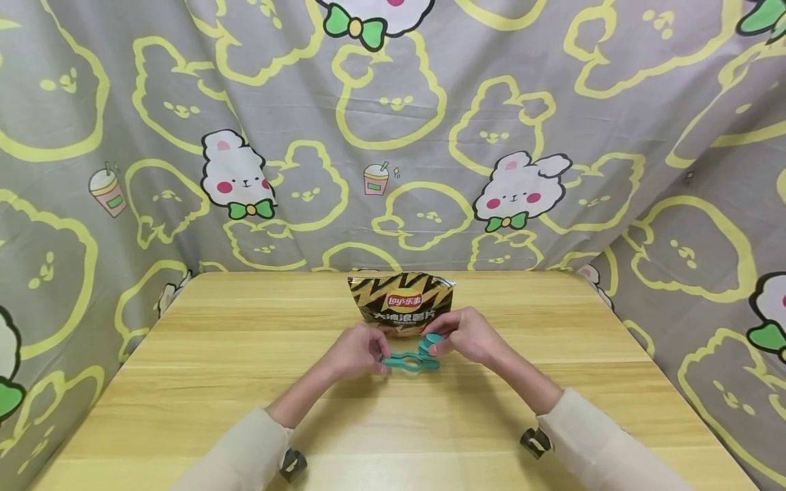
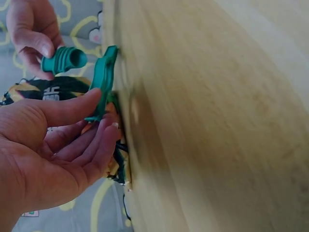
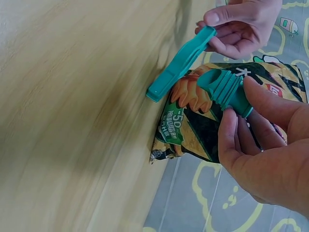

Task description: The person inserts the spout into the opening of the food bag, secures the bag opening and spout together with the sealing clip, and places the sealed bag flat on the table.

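Note:
My left hand (image 1: 358, 350) pinches one end of a long teal bag clip (image 1: 411, 361) between thumb and fingers. In the left wrist view the clip (image 2: 102, 79) tilts up from the fingertips, close above the table. A ribbed teal spout cap (image 3: 226, 91) with an angled round opening sits between the thumb and fingers of my right hand (image 1: 469, 335). The two teal pieces are held apart, side by side. Just behind both hands stands a black and gold Lay's chip bag (image 1: 402, 300), upright on the table; its lower part is partly hidden by the hands.
The light wooden table (image 1: 245, 320) runs back to a grey curtain (image 1: 295, 102) with yellow cartoon outlines. Each sleeve has a dark wrist camera (image 1: 293, 465) strapped under it.

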### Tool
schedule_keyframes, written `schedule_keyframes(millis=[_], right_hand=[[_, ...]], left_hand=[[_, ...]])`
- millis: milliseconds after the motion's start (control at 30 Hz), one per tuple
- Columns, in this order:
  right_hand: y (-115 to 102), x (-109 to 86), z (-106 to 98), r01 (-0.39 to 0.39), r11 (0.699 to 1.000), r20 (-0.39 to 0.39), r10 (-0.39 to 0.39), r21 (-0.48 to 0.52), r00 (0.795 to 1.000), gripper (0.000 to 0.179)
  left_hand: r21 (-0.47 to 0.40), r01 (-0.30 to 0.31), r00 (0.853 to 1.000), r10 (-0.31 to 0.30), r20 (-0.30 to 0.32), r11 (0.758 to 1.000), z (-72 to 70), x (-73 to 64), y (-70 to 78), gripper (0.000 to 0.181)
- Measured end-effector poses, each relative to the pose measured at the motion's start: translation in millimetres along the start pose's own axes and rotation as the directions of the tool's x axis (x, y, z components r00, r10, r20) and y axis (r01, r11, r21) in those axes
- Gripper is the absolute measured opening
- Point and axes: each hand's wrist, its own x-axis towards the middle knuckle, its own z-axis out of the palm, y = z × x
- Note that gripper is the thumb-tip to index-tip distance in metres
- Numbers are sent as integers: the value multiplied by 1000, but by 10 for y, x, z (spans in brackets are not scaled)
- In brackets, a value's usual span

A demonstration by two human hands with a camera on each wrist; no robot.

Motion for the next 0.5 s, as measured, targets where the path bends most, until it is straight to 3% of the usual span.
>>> schedule_keyframes(millis=[500], right_hand=[[40,-3,1,-7,1000,-8,6,-18,1000,23]], left_hand=[[36,-2,1000,3,-23,999,84,-12,-45,28]])
